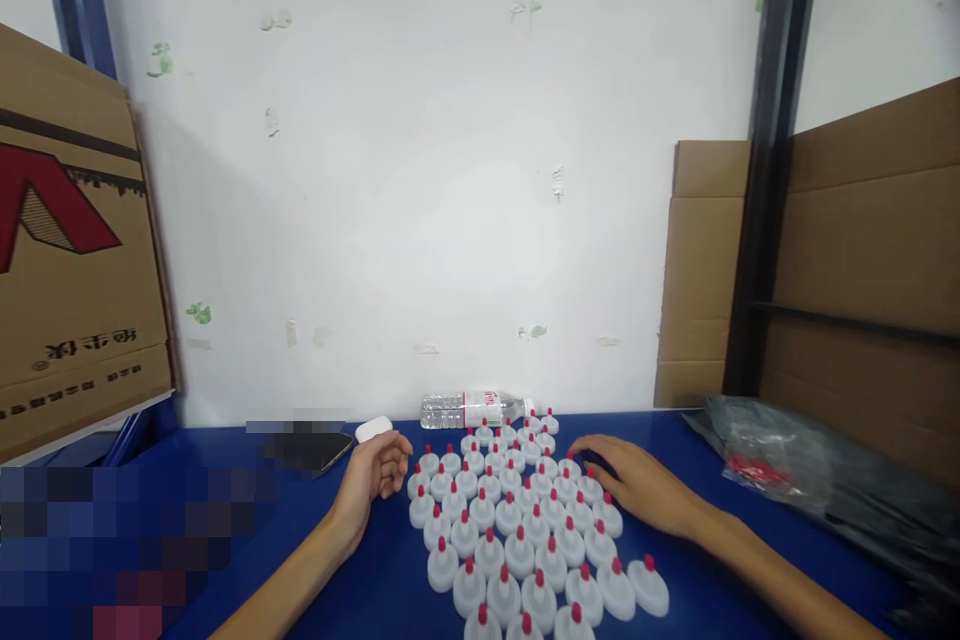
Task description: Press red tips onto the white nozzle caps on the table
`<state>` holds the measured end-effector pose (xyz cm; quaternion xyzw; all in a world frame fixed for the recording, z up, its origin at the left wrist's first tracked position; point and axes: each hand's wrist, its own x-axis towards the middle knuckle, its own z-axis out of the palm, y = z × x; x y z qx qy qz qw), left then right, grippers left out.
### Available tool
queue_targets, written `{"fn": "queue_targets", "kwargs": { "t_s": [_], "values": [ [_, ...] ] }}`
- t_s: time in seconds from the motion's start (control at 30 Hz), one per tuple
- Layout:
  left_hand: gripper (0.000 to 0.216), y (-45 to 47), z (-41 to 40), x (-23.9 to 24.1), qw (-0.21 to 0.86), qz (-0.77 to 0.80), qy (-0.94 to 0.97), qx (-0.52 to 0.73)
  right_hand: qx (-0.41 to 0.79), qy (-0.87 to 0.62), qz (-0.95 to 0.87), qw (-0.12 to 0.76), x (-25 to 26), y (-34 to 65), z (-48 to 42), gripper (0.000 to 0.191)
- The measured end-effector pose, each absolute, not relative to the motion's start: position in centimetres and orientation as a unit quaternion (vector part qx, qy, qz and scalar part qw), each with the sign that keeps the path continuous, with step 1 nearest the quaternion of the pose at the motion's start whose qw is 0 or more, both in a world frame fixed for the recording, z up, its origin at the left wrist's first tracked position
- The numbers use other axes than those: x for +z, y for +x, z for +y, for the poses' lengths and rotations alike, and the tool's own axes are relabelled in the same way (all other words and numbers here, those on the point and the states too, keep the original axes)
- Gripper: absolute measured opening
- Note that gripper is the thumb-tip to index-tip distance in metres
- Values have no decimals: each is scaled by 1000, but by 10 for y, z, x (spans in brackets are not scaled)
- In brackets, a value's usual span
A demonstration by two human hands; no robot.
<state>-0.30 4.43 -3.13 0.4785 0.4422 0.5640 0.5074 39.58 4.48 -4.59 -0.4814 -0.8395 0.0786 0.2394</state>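
Many small white plastic squeeze-bottle caps or nozzle tops (520, 552) with red tips stand upright in a loose cluster on the blue tabletop (300, 550). My left hand (377, 467) rests on its side at the cluster's left edge, fingers loosely curled and apart, with nothing visible in it. On the right edge of the cluster lies my right hand (637, 482), palm down. Its index finger and thumb are spread and reach the red tips of the outermost pieces; whether they touch them I cannot tell. No piece is lifted.
Behind the cluster a clear water bottle (472, 409) lies on its side. A dark phone (311, 450) and a white case (373, 428) are at left. Grey plastic bags (847, 490), one with red bits, lie at right. Cardboard boxes (82, 290) flank the table before a white wall.
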Motion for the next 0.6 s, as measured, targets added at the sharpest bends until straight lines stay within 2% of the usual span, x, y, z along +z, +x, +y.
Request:
{"fn": "queue_targets", "kwargs": {
  "t_s": [0.17,0.33,0.43,0.53,0.57,0.6],
  "values": [
    [40,-1,42,-31,464,459,498,571,73,-481,-840,242,-42,393,41,33],
    [42,8,27,-25,352,469,547,597,59,-478,-838,258,-42,389,38,31],
    [46,19,6,-19,276,432,632,581,43,-477,-833,278,-38,389,38,30],
    [41,33,-20,-17,221,347,751,516,13,-480,-816,322,-26,389,34,32],
    [37,37,-28,-17,189,296,803,482,2,-479,-809,340,-21,388,30,34],
    [34,42,-34,-19,52,211,882,418,-8,-476,-804,358,-15,386,24,35]
  ]
}}
